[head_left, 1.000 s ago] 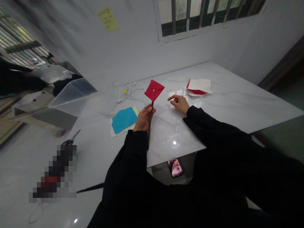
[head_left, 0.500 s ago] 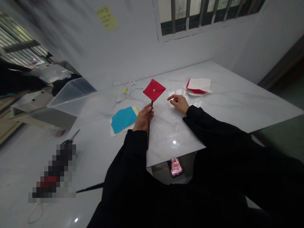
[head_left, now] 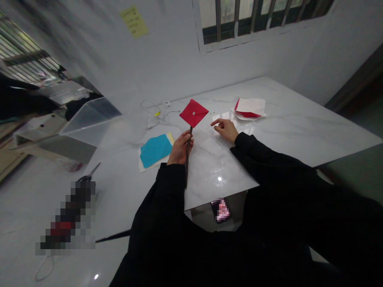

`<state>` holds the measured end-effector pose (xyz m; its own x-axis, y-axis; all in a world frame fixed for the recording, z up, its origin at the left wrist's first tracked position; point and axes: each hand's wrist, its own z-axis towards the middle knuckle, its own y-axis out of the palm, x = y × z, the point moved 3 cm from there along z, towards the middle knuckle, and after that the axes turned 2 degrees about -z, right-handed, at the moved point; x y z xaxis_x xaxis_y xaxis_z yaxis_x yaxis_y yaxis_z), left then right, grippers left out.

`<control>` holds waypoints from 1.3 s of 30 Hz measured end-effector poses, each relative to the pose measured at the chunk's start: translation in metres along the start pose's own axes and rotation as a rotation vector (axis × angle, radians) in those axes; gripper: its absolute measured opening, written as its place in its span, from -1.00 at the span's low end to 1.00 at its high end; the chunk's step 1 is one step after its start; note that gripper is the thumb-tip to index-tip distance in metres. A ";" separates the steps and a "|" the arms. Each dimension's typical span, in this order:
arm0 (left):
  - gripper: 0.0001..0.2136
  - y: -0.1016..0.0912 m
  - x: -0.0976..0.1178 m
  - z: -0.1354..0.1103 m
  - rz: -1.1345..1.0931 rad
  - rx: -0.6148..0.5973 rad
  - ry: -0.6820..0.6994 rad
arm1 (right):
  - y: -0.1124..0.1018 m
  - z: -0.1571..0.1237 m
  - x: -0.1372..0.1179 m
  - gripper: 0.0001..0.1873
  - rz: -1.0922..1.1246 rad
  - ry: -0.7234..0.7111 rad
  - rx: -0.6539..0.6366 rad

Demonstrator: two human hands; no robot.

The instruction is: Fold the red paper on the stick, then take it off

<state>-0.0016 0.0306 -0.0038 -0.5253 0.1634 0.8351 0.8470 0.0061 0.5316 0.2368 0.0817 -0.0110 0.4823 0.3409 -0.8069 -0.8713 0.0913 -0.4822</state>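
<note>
My left hand (head_left: 180, 147) is wrapped round a thin dark stick (head_left: 187, 163), which stands nearly upright at the table's front. At its top sits a red paper pinwheel (head_left: 197, 107), its points folded in to a small shiny fastener at the centre. To the right of it, my right hand (head_left: 226, 129) hovers over or rests on the table, index finger stretched out and thumb apart, with nothing visible in it. A few tiny pale bits (head_left: 212, 113) lie just beyond its fingertips. Left of my left hand is blue paper (head_left: 155, 150) on top of white and yellow sheets.
Folded white and red paper (head_left: 251, 107) lies at the right on the marble-patterned table (head_left: 302, 123). Cables (head_left: 163, 115) run along the back. Scissors (head_left: 92, 171) lie at the left beside a blurred-out object. A clear plastic bin (head_left: 95, 115) stands farther left.
</note>
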 end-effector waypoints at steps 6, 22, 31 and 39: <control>-0.68 0.000 0.000 -0.001 0.028 0.004 0.013 | -0.003 -0.001 -0.001 -0.54 0.001 0.028 0.034; -0.56 -0.003 -0.005 0.002 0.197 0.039 0.113 | -0.002 -0.004 -0.016 -0.46 -0.026 -0.005 -0.190; -0.56 -0.004 -0.004 0.002 0.189 0.041 0.113 | -0.001 -0.008 -0.018 -0.71 -0.080 -0.010 -0.153; -0.57 -0.003 -0.003 0.000 0.226 0.043 0.125 | 0.005 -0.009 -0.017 -0.54 0.091 0.070 -0.434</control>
<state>-0.0022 0.0305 -0.0080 -0.3264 0.0423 0.9443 0.9452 0.0253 0.3256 0.2252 0.0678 -0.0024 0.4235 0.2638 -0.8667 -0.7991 -0.3419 -0.4945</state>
